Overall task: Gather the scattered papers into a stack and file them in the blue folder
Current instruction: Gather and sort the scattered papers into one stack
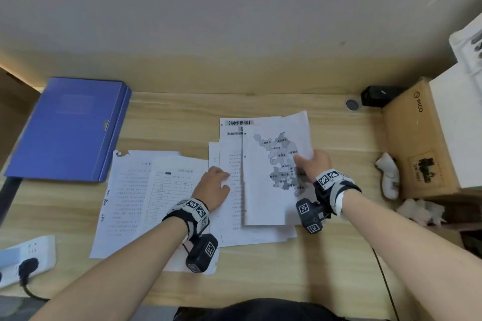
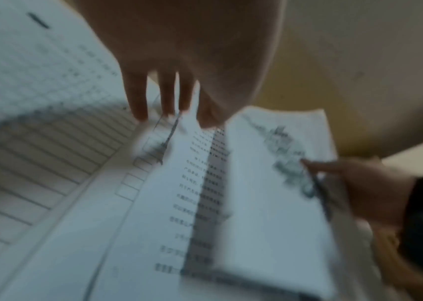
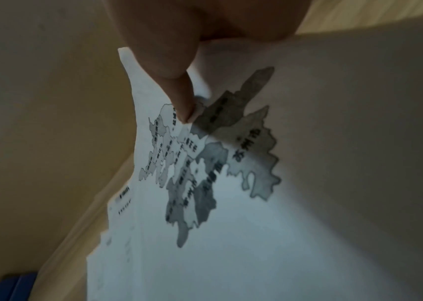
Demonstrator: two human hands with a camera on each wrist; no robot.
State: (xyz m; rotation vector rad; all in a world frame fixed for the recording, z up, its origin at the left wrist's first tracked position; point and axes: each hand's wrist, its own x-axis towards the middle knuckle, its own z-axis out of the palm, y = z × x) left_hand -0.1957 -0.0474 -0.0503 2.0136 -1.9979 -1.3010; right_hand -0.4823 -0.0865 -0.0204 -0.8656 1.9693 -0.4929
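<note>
You are early in the gathering, by the look of it: nothing is stacked square yet and nothing has gone into the folder [image 1: 69, 129], which lies closed at the far left of the table [image 1: 326, 263], well apart from the papers. Your right hand [image 1: 311, 165] pinches the map sheet [image 1: 271, 177] by its right edge, thumb on the printed face, and the right wrist view shows that edge lifted and curling while the rest of the sheet lies over the pile in the middle. Under it sits a text page [image 1: 232, 185] with a bold heading, and at least one more sheet pokes out beneath that, all of them skewed against each other. Your left hand [image 1: 212, 187] rests on the text page with fingers straight, pressing rather than gripping; the left wrist view is blurred but agrees. To the left, two more sheets, a form [image 1: 169, 190] with a table grid and a text sheet [image 1: 125, 203] under it, overlap each other and lie partly under your left forearm, not yet joined to the middle pile. What is left, then: bring the left pair over, square all the edges, open the folder and slide the stack in.
</note>
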